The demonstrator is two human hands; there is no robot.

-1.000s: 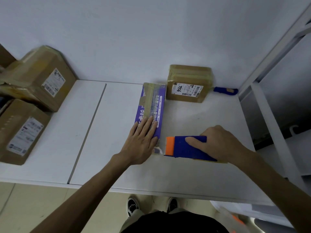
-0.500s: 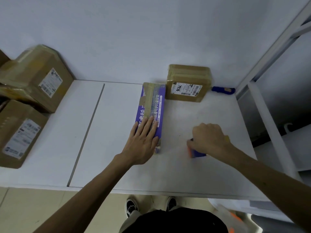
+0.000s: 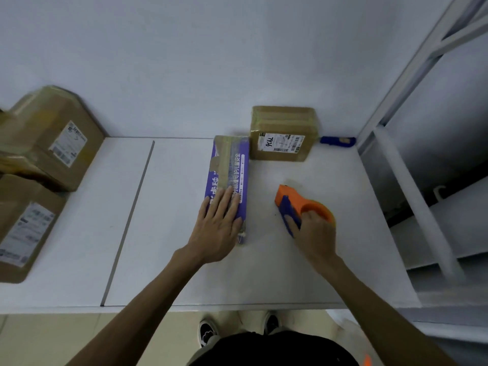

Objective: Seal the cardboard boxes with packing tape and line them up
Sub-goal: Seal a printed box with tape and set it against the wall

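Our left hand (image 3: 217,229) presses flat, fingers straight, on the long purple cardboard box (image 3: 233,165) in the middle of the white bench (image 3: 303,276). Our right hand (image 3: 315,235) has its fingers gripping the orange-and-blue plastic tape dispenser (image 3: 291,200), apart from the box and the right edge.

The left grip (image 3: 219,228) is lying flat, fingers straight, on the near end of the purple box (image 3: 232,165), which is lying lengthwise on the white desk (image 3: 317,273). The right grip (image 3: 315,233) is curling round the orange-and-blue tape dispenser (image 3: 293,204), apart from that box on its right. A taped brown box (image 3: 282,133) is sitting against the wall beside the purple box's far end, with a blue tool (image 3: 338,140) lying to its right. Two labelled boxes (image 3: 52,136) are sitting far left.
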